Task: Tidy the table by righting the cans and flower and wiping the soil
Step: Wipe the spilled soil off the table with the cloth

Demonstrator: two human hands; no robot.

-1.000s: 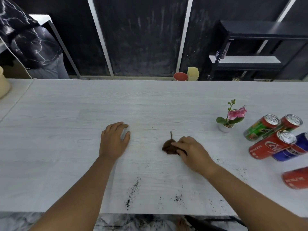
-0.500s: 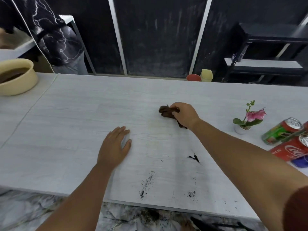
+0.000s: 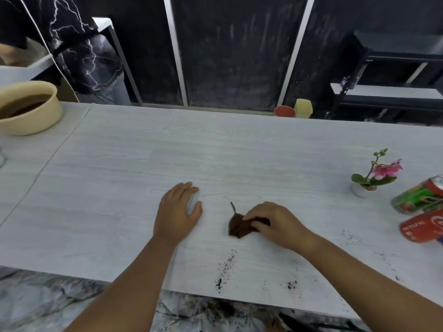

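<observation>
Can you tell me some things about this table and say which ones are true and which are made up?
1. The right hand grips a brown cloth. True.
2. The flower pot has tipped onto its side. False: it stands upright.
3. Every bit of soil is gone. False: dark specks lie near the front edge of the table.
4. The left hand rests flat on the table. True.
5. The green can stands upright. False: it lies on its side.
</observation>
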